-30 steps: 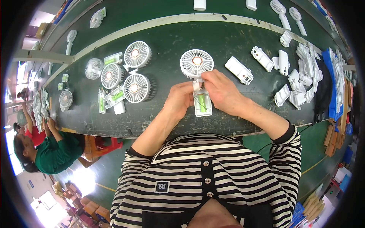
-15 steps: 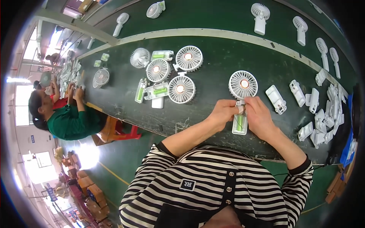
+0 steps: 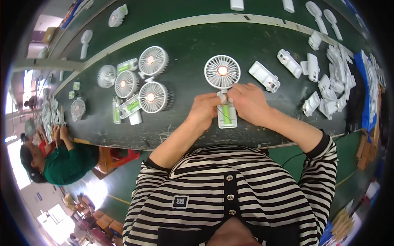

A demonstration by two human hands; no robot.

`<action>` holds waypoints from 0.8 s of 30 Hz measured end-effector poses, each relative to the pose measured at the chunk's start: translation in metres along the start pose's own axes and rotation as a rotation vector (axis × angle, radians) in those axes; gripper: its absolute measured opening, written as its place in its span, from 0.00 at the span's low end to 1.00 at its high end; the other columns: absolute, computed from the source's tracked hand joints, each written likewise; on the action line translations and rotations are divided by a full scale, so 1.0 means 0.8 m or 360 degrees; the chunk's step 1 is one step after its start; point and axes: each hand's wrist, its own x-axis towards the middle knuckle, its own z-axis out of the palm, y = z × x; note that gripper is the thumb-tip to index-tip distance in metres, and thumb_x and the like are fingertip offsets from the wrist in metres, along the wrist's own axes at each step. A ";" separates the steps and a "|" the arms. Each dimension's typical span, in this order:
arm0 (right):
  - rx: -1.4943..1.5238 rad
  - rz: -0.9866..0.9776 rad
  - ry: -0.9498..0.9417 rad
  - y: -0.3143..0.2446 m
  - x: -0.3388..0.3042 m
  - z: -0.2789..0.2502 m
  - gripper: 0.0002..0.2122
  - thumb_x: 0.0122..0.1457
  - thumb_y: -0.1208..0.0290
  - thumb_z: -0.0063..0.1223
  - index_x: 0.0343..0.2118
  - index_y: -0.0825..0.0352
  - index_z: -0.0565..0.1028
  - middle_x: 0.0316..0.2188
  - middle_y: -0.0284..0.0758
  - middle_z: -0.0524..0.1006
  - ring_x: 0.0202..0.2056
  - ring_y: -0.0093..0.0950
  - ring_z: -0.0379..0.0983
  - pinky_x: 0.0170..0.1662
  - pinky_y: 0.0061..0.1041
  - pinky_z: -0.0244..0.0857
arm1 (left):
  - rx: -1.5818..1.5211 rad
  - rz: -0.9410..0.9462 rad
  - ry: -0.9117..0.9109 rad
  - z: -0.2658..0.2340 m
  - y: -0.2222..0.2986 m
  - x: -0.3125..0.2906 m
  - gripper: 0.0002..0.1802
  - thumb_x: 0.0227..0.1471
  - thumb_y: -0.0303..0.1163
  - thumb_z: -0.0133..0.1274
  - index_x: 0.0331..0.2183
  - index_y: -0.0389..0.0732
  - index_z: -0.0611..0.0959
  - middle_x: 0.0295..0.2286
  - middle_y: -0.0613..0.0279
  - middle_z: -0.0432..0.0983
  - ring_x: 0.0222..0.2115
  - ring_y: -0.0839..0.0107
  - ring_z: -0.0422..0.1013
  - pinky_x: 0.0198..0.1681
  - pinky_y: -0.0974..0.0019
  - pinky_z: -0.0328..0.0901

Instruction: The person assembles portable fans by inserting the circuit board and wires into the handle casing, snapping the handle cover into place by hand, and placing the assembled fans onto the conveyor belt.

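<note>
In front of me on the dark worktable lies a white handheld fan (image 3: 222,72), its round grille away from me. Its open handle shows a green battery (image 3: 226,115) and a thin dark wire. My left hand (image 3: 204,108) pinches the neck between grille and handle from the left. From the right, my right hand (image 3: 248,102) closes its fingers on the same neck. The small parts under my fingertips are hidden. A white handle shell (image 3: 264,76) lies just right of the fan.
On the left sits a group of fan heads (image 3: 153,96) with battery-filled handles. A pile of white handle shells (image 3: 339,76) covers the right side. A pale rail (image 3: 197,20) crosses behind, with finished fans beyond. At far left a person in a green top (image 3: 67,164) works at the table.
The view has shifted, so the table's things appear further left and, for the most part, higher. Both hands stay at the fan's neck, with my right fingers lying more over it.
</note>
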 end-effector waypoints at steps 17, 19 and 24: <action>0.0110 0.0145 -0.0001 0.005 -0.010 -0.006 0.06 0.41 0.79 0.48 0.25 0.65 0.66 0.23 0.35 0.68 0.24 0.36 0.67 0.27 0.32 0.58 | -0.0076 -0.0019 -0.0391 -0.016 -0.001 0.009 0.16 0.48 0.25 0.49 0.39 0.26 0.73 0.34 0.53 0.73 0.34 0.67 0.72 0.39 0.65 0.68; 0.0104 0.0127 0.0001 0.003 -0.008 -0.005 0.07 0.40 0.78 0.49 0.25 0.65 0.66 0.23 0.35 0.68 0.25 0.35 0.67 0.27 0.32 0.58 | 0.0055 -0.0108 -0.0277 -0.013 0.004 0.012 0.14 0.45 0.21 0.47 0.37 0.26 0.74 0.32 0.53 0.73 0.31 0.67 0.72 0.36 0.65 0.68; 0.0047 0.0108 -0.0039 0.010 -0.006 0.000 0.07 0.40 0.78 0.49 0.24 0.66 0.66 0.24 0.35 0.68 0.26 0.35 0.67 0.28 0.32 0.58 | 0.0164 -0.0168 -0.0102 -0.001 0.007 0.018 0.12 0.42 0.19 0.45 0.33 0.26 0.74 0.30 0.53 0.73 0.28 0.66 0.72 0.34 0.65 0.69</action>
